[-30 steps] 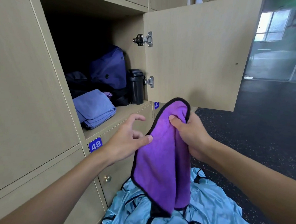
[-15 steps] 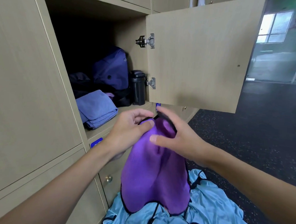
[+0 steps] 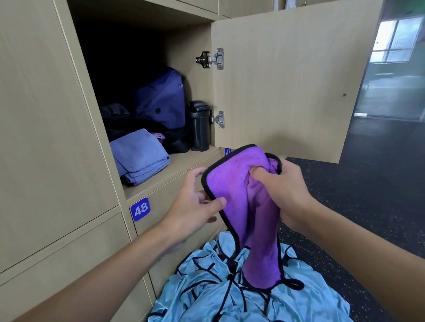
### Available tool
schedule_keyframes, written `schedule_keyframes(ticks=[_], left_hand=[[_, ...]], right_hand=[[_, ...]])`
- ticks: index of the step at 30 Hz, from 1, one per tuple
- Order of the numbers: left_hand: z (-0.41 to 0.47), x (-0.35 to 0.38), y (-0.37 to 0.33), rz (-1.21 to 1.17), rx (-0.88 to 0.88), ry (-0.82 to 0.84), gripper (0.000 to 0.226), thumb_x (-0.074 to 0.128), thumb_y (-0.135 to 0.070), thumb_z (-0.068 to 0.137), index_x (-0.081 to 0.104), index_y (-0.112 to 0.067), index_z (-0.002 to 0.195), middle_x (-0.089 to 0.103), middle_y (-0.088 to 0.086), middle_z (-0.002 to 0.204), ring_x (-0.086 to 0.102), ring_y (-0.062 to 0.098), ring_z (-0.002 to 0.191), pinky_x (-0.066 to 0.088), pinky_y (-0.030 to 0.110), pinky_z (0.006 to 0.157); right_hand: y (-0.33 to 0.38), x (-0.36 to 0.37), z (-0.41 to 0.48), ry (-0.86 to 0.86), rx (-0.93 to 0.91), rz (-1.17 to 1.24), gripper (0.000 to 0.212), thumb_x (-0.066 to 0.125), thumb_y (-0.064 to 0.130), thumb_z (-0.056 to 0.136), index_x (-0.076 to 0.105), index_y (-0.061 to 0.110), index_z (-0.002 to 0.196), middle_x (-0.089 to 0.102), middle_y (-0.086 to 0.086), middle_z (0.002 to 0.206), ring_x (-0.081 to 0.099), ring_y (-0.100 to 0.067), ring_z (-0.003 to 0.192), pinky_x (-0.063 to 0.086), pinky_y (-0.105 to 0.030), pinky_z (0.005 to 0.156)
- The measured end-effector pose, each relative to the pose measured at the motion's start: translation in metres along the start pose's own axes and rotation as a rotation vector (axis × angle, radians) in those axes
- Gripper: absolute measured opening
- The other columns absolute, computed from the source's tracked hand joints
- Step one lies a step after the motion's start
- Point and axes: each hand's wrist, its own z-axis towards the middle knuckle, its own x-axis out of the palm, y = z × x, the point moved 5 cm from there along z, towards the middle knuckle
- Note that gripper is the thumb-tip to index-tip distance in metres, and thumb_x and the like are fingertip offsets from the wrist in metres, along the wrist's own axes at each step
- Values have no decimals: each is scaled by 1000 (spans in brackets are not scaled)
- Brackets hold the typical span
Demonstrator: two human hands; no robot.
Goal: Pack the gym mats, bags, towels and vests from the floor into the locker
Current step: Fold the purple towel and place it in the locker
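Note:
A purple towel with black trim hangs folded in front of the open locker. My right hand grips its upper fold from the right. My left hand pinches its left edge between thumb and fingers. The towel's lower end dangles onto light blue vests heaped on the floor. Inside the locker lie a folded blue towel, a dark blue bag and a darker bag behind it.
A black bottle stands at the locker's right wall. The locker door is swung open to the right, above my hands. Closed locker fronts, one numbered 48, sit below. Dark speckled floor spreads to the right.
My hands have lifted and refolded the purple towel. The right hand shifted from lying over its top to gripping the fold; the left hand moved down to the towel's left edge.

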Motion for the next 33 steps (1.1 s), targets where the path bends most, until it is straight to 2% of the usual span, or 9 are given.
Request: schedule_keyframes(ticks=[6,10,14,17,21,23,26,30,33], left_hand=[[-3,21,18,-20,35,66,110,76,-4,86,4,-58,149,64,30,79,53,25,70,47,38,70],[1,25,8,9,184,-35,43,58,2,96,64,-37,112,53,20,74,39,22,58,38,30,53],[3,21,-5,-7,143,-51,25,75,-14,87,69,-22,109,68,2,93,58,10,73,46,19,74],[0,25,-7,196,176,-9,59,89,-19,72,61,-24,123,65,-6,113,62,-8,94,42,3,78],[1,21,-12,133,254,-182,29,85,-8,74,72,-27,92,69,-13,82,61,1,73,50,18,72],[3,18,-11,103,237,-221,26,82,-6,76,74,-29,84,71,-17,80,64,4,76,54,23,77],[6,10,-6,15,175,-307,21,82,-9,78,75,-29,81,74,-7,97,70,15,92,56,35,89],[11,0,-6,-115,106,-419,14,81,-13,80,76,-22,90,72,1,87,65,21,85,56,42,89],[14,-7,-4,-129,62,-445,21,79,-15,84,73,-22,103,72,2,91,65,14,85,56,37,94]], right_hand=[[-5,-7,2,-99,52,19,8,64,4,90,69,4,96,74,-11,90,68,-19,80,56,-35,78],[-13,-6,6,-23,49,-32,63,76,6,84,45,16,138,61,-3,128,61,-19,118,49,-37,103],[-16,-1,5,152,38,-138,106,74,-6,80,10,30,157,37,8,148,43,-11,134,37,-35,114],[-17,7,1,169,101,-49,100,75,-5,77,20,24,155,42,1,151,47,-19,135,39,-44,114],[-14,15,-7,211,127,81,21,68,-9,82,57,5,93,63,-31,117,64,-40,114,52,-50,99],[-9,16,-11,252,102,110,26,59,-13,89,55,8,74,70,-29,103,70,-36,102,58,-40,84],[-11,20,-18,362,141,121,9,57,-7,93,63,-2,93,75,-15,102,73,-27,96,59,-38,81],[-28,19,-21,295,151,-98,62,75,8,82,45,16,135,71,-7,116,72,-18,100,56,-44,93],[-25,18,-22,220,38,-230,70,71,5,87,35,26,143,69,3,114,70,-12,98,57,-36,91]])
